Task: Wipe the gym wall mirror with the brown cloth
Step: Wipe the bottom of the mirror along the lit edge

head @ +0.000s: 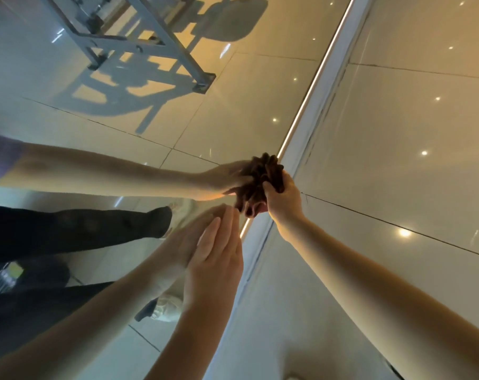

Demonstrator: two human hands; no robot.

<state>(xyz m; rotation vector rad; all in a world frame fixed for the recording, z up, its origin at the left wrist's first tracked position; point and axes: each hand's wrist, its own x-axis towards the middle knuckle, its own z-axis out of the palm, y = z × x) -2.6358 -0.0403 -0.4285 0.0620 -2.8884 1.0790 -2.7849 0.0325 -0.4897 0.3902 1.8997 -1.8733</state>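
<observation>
The wall mirror (pixel 246 100) fills the left half of the head view and reflects the tiled room. My right hand (pixel 283 201) is shut on the bunched brown cloth (pixel 263 176) and presses it against the glass close to the mirror's lower edge. The cloth's reflection meets it on the glass, with my reflected arm stretching off to the left. My left hand (pixel 216 259) lies flat on the mirror just below the cloth, fingers straight and holding nothing.
A lit strip (pixel 312 86) and a white ledge (pixel 329 111) run along the mirror's base. Glossy beige floor tiles (pixel 411 133) lie to the right. A grey gym machine frame (pixel 150 42) and my dark-trousered legs (pixel 82 229) show as reflections.
</observation>
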